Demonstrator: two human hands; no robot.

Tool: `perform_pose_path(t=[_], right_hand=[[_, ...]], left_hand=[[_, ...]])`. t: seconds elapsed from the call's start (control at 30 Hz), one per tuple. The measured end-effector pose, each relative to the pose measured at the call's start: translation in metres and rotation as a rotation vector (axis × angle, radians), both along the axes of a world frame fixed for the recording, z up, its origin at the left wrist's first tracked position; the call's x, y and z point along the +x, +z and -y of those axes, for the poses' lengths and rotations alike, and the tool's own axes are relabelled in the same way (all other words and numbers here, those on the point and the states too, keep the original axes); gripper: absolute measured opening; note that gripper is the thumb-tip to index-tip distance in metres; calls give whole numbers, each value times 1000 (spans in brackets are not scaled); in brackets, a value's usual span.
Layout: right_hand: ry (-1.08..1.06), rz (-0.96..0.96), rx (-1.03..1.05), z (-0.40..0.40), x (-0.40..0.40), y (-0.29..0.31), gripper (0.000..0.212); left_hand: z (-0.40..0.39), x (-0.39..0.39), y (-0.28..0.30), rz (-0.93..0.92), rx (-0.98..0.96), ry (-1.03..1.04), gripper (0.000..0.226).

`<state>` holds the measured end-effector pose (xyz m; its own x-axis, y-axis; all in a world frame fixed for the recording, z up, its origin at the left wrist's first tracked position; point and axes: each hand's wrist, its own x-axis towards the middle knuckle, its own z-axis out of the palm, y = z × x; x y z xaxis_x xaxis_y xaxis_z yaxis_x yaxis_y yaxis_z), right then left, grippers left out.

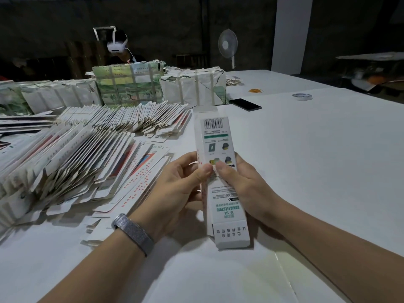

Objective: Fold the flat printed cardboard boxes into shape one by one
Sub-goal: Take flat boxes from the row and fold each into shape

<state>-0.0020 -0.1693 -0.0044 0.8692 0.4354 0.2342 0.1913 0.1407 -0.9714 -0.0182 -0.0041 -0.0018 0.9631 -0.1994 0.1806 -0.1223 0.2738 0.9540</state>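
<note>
The white table point(317, 149) fills the scene, and everything is placed from the long printed box point(220, 171) held over its middle. Left of the box, fanned stacks of flat boxes point(72, 162) sprawl across the table, a big slanted heap leaning over loose sheets. Beyond the box, at the far side, sit strapped bundles point(129, 84), and behind them a person wearing a white headset point(117, 45). Far right of those, a standing fan point(228, 45). Now the box itself: upright, barcode end away from the camera, end flap near the camera hanging open. The left hand point(175, 193), a mesh wristband point(133, 234) on its wrist, curls round the box's left edge; the right hand point(244, 186) wraps its right side, both thumbs pressing the front face side by side. Just beyond the box, to the right, lie a black phone point(244, 104), then a tape roll point(302, 96) and rubber bands point(255, 90).
</note>
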Motion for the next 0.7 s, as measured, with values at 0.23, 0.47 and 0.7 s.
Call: perform_pose_path(t=[0.23, 0.47, 0.7], right_hand=[[-66, -11, 88, 6, 6, 6, 31], [-104, 5, -2, 9, 5, 7, 27], [-85, 0, -60, 6, 2, 4, 25]], left_hand=[[0, 0, 3, 32, 96, 62, 42], [-2, -4, 5, -56, 87, 38, 35], [-4, 0, 6, -2, 81, 125, 40]])
